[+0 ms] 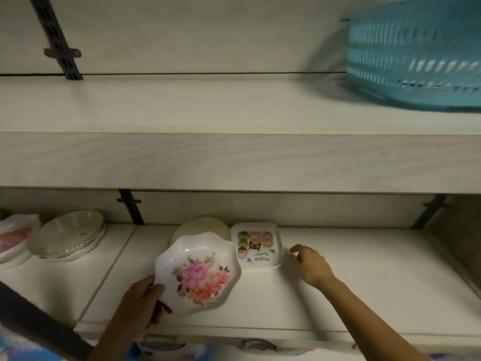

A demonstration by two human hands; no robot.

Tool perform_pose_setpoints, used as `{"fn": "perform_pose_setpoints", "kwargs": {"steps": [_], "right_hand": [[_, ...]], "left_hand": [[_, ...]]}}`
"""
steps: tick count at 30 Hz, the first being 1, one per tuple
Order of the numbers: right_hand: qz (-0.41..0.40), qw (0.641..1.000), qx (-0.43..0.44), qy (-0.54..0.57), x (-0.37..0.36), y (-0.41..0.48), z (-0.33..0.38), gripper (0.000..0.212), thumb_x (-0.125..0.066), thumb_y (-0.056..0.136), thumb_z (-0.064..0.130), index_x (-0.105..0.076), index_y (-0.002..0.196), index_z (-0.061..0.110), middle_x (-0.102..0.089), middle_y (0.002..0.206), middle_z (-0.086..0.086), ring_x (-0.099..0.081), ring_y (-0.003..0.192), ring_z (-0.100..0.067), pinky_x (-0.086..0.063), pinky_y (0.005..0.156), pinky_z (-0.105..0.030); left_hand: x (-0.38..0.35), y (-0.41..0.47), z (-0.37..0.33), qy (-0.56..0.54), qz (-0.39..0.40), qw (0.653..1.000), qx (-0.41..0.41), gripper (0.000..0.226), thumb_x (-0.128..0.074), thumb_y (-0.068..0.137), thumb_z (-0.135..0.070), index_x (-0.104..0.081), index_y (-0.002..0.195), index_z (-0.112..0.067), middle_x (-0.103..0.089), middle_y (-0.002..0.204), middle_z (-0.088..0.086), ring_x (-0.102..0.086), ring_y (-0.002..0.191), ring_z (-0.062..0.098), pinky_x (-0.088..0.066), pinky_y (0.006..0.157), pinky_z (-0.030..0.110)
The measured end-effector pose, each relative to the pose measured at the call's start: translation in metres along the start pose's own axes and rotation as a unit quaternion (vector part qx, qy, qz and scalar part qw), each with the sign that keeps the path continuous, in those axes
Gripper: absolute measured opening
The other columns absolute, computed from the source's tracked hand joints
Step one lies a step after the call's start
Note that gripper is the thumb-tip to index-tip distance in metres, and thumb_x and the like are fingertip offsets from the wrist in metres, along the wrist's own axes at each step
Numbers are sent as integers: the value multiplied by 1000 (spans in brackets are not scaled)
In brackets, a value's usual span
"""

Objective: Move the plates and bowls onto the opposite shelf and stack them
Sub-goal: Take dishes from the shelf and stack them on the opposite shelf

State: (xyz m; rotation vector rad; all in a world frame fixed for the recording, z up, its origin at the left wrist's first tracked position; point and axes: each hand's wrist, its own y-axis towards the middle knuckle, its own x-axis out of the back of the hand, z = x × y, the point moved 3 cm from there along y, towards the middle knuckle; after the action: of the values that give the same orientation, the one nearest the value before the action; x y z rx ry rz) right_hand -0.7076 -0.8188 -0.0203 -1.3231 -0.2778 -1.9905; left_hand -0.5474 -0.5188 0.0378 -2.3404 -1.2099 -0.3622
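On the lower shelf [364,269], front half: both hands at work.

Left hand [141,299]: clamped on the near-left rim of the floral plate [199,272]; thumb over the lip, remaining fingers hidden beneath.

Floral plate: scalloped, tilted up toward the camera, apparently lifted off the board; far edge overlapping a plain round plate [201,226] behind it.

Right hand [308,264]: empty, fingers loosely curled and parted, hovering just right of the owl plate [259,244]; contact not established.

Owl plate: square, lying flat, just right of the floral plate and touching or nearly touching the round one; which, not determinable.

Governing relation: owl plate lies directly left of the right hand's fingertips, near edge facing the arm; no long axis to speak of. Right hand clearly nearer; left occupied.

Likely step: grasp of the owl plate's right rim, judged from pose alone.

Also present: stack of cream bowls [69,234] at far left, floral stack [14,241] beyond it at the frame edge, teal basket [416,53] on the upper shelf.

Risk: scalloped rim catching the round plate on withdrawal.
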Motion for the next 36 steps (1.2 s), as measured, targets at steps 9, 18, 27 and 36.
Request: {"fn": "perform_pose_setpoints", "kwargs": {"steps": [9,18,27,36], "right_hand": [[-23,997,32,-66,72,-81,-70,30,-39,96,36,-58,118,27,-62,114,8,-59,99,-15,-45,78,-27],[-24,991,80,-107,129,-114,-147,29,-38,95,42,-56,118,36,-62,113,17,-60,97,-5,-48,81,-21],[9,990,89,-106,143,-107,-192,26,-40,95,38,-58,114,37,-64,111,19,-61,95,-4,-50,83,-20],[-6,992,94,-85,149,-97,-189,25,-41,95,36,-59,113,37,-64,111,19,-57,90,-1,-42,74,-17]], "left_hand": [[-96,24,-34,40,85,994,-52,18,-39,91,1,-54,81,-1,-55,33,4,-39,26,7,-30,31,17],[-218,21,-58,-8,85,995,-49,15,-38,94,-5,-48,103,-11,-58,49,4,-45,37,12,-33,35,18],[-308,42,-66,-21,54,998,30,7,-38,94,-9,-39,99,-4,-58,61,11,-47,37,14,-34,32,18],[-338,55,-78,-20,57,997,50,21,-37,98,-23,-39,99,-2,-60,58,7,-43,22,7,-33,31,19]]}}
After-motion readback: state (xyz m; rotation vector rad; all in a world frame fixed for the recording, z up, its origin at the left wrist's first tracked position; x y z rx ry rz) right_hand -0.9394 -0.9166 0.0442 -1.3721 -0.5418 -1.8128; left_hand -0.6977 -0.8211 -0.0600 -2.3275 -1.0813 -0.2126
